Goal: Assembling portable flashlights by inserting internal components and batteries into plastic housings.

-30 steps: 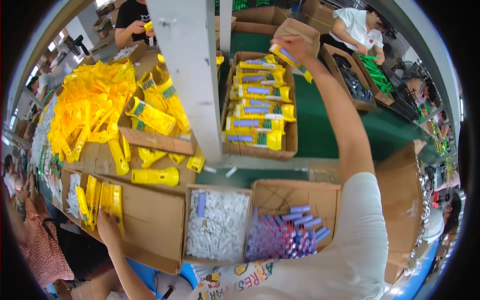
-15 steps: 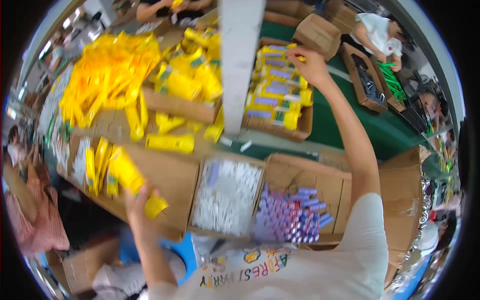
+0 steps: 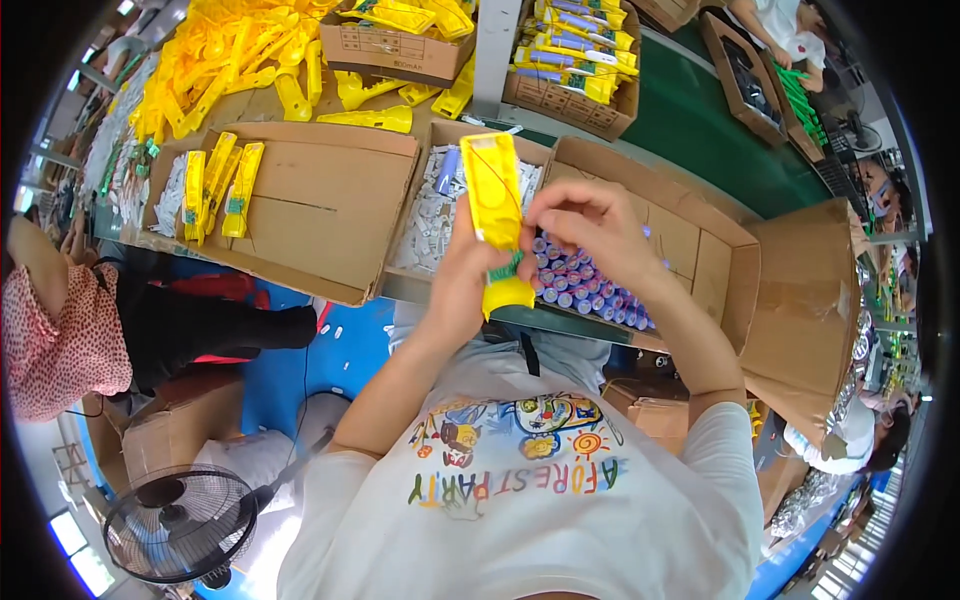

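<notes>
Yellow casing (image 3: 492, 190) in L hand (image 3: 462, 280), fingers clamped round lower half, btwn white pcs (image 3: 422, 220) (left) & purple cells (image 3: 592, 290) (right). R hand (image 3: 600, 230) at casing's right, fingers bunched; can't tell if pinching dark wire (image 3: 504, 180). Step: prob. wire handling; next needs steady L hold.

This is a factory assembly workshop, shown by heaped yellow casings (image 3: 240, 55), boxed purple cylinders (image 3: 585, 282) and co-workers (image 3: 779, 22) along the green tabletop (image 3: 690, 130).
</notes>
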A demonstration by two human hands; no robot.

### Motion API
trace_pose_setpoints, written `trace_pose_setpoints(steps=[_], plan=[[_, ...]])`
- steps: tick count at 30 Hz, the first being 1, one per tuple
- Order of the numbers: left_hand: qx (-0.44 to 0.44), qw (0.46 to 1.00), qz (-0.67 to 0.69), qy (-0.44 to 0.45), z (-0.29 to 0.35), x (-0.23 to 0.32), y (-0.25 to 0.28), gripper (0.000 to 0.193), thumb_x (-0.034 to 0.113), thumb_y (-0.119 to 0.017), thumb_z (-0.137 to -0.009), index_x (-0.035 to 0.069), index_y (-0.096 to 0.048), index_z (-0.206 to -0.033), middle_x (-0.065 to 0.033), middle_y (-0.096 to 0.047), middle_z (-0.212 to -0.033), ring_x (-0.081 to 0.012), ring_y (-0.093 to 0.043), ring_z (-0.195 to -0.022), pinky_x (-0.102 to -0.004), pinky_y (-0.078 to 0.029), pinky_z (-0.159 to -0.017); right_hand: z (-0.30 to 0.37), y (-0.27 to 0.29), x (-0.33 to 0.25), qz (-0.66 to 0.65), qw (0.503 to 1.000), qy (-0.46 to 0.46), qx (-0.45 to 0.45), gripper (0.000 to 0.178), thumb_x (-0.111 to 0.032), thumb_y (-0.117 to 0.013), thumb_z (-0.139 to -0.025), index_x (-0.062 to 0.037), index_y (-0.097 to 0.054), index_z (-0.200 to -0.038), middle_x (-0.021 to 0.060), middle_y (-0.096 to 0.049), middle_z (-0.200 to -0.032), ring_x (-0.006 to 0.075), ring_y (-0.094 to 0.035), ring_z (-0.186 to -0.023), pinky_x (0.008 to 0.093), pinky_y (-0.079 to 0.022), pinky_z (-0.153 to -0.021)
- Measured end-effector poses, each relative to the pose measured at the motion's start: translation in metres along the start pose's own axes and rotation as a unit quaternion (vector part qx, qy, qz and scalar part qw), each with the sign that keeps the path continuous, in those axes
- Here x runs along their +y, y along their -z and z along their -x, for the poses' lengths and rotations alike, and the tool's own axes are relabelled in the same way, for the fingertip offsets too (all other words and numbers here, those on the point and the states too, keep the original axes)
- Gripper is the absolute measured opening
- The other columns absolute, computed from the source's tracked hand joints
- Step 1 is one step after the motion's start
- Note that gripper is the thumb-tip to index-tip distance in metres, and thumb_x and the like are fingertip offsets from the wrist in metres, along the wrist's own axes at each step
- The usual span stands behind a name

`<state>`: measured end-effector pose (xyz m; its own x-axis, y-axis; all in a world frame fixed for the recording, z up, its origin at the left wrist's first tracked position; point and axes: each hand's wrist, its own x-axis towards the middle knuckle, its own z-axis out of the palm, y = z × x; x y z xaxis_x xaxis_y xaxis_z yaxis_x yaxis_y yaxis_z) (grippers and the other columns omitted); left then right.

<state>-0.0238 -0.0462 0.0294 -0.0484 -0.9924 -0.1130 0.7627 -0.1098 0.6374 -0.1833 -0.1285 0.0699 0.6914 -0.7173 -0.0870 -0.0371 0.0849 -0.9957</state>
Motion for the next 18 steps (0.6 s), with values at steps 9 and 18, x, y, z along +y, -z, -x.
trace_pose_setpoints(steps=[9,18], plan=[[0.079,0.988,-0.130,-0.015,0.011,-0.017,-0.002,0.040,0.012,-0.041,-0.091,0.006,-0.031,-0.129,-0.0127,-0.054,-0.111,-0.0187,-0.059,-0.091,-0.0313,-0.049,-0.081,0.027,-0.052,0.037,0.505,0.744,0.373,0.229,0.009,-0.008,-0.071,-0.078,-0.0037,-0.064,-0.077,0.0001,-0.053,-0.060,0.0094,-0.055,-0.054,0.0264,-0.043,-0.045],[-0.012,0.986,-0.157,0.050,0.018,-0.012,0.008,0.042,-0.001,-0.039,-0.090,0.010,-0.023,-0.126,-0.0093,-0.049,-0.095,-0.0144,-0.054,-0.071,-0.0329,-0.053,-0.064,-0.002,0.043,0.054,0.417,0.908,-0.013,0.023,0.045,-0.022,-0.071,-0.080,-0.0031,-0.059,-0.120,0.0175,-0.064,-0.112,0.0295,-0.063,-0.098,0.0340,-0.051,-0.080]])
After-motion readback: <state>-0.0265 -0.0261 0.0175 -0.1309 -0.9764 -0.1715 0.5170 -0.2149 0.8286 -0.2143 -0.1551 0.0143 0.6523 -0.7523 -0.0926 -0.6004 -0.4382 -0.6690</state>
